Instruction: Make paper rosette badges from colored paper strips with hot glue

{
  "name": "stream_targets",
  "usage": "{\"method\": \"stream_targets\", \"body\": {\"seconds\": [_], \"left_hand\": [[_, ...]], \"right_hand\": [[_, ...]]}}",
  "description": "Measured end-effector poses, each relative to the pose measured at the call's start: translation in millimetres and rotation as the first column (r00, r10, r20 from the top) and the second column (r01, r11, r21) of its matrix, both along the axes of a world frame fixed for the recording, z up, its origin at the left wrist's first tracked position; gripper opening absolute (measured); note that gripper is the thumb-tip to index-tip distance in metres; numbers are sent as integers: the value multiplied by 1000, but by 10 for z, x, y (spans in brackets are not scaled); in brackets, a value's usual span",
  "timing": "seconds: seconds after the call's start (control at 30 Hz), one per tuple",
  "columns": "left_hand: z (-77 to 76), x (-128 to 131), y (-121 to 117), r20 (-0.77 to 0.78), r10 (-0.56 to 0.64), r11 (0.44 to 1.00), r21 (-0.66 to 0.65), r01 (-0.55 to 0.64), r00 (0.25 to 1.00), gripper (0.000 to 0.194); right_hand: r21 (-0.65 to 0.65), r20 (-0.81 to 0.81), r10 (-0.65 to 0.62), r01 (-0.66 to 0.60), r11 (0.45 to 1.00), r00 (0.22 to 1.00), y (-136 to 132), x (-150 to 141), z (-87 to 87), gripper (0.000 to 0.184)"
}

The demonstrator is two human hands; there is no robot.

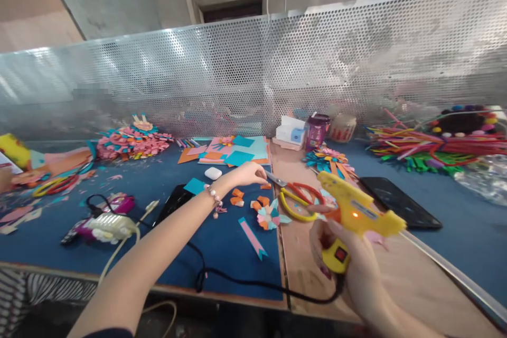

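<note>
On the tabletop [229,256], the paper flower [268,215] lies between the hands, nearer the left hand [251,173], which reaches beyond it with fingers bent; whether they pinch anything, I cannot tell. The right hand [362,261] grips the yellow glue gun [348,200], its long axis slanting toward the left hand, nozzle foremost. An orange paper piece [266,186] sits just beside the left fingertips.

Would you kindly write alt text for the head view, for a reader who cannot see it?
A person's right hand holds a yellow glue gun over a craft table, while the left hand reaches toward orange paper pieces near scissors and a paper flower.
</note>
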State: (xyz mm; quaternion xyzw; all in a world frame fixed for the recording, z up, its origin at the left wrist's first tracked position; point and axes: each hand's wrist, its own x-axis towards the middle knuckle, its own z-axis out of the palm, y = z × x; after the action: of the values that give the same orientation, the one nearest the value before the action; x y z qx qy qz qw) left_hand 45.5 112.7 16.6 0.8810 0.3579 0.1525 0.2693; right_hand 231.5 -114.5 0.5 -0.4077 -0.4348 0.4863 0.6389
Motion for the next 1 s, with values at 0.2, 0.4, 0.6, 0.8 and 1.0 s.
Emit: {"method": "stream_targets", "body": {"seconds": [0.2, 0.4, 0.6, 0.8, 1.0], "left_hand": [[-112, 96, -62, 43, -1, 996, -90, 5, 999, 20], [43, -135, -109, 192, 140, 983, -143, -113, 971, 24], [121, -506, -301, 362, 409, 910, -225, -348, 837, 40], [115, -470, -566, 395, 506, 856, -339, -391, 767, 32], [169, -431, -692, 464, 540, 839, -367, -402, 702, 23]], "right_hand": [[-162, 54, 127, -117, 980, 990, 202, -21, -53, 45], [-171, 55, 252, -239, 956, 966, 346, -154, -5, 44], [-152, 155, 331, -309, 939, 931, 491, -333, 27, 47], [-101, 243, 387, -373, 922, 890, 510, -317, -120, 44], [-130, 322, 393, -371, 920, 862, 481, -286, -122, 53]]}}
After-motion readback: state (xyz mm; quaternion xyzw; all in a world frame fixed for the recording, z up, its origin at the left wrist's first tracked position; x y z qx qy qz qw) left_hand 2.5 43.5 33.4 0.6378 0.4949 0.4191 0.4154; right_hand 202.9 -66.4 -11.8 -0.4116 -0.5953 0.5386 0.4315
